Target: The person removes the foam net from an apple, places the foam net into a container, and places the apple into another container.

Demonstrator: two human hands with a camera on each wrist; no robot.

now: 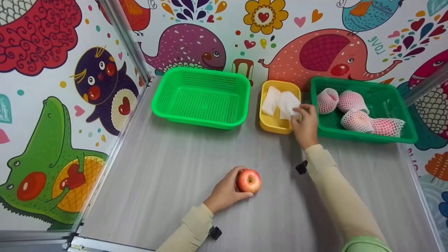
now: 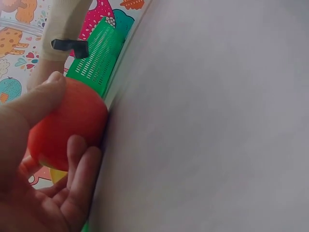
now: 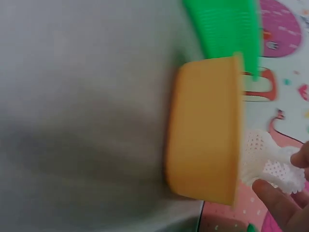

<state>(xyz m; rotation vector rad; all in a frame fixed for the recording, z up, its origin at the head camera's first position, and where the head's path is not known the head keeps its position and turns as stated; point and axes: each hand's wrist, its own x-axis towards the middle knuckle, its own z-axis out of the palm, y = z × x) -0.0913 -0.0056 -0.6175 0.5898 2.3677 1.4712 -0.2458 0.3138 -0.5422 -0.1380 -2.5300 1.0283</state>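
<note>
My left hand [image 1: 225,191] holds a red apple [image 1: 249,181] low at the table surface, thumb on one side and fingers on the other. In the left wrist view the fingers curve round the apple [image 2: 72,123]. Over the right edge of a small yellow bin [image 1: 276,126], my right hand [image 1: 306,126] pinches a white foam net sleeve [image 1: 289,100]. The right wrist view shows this foam net sleeve [image 3: 270,162] between thumb and fingers, above the bin's rim. Another white foam sleeve [image 1: 271,101] lies in the bin.
A bright green basket [image 1: 204,122] with nothing in it stands at the back left. At the back right, a darker green basket [image 1: 364,136] holds several fruits in foam nets [image 1: 351,101]. Printed wall panels [image 1: 196,45] border the grey table [image 1: 168,168].
</note>
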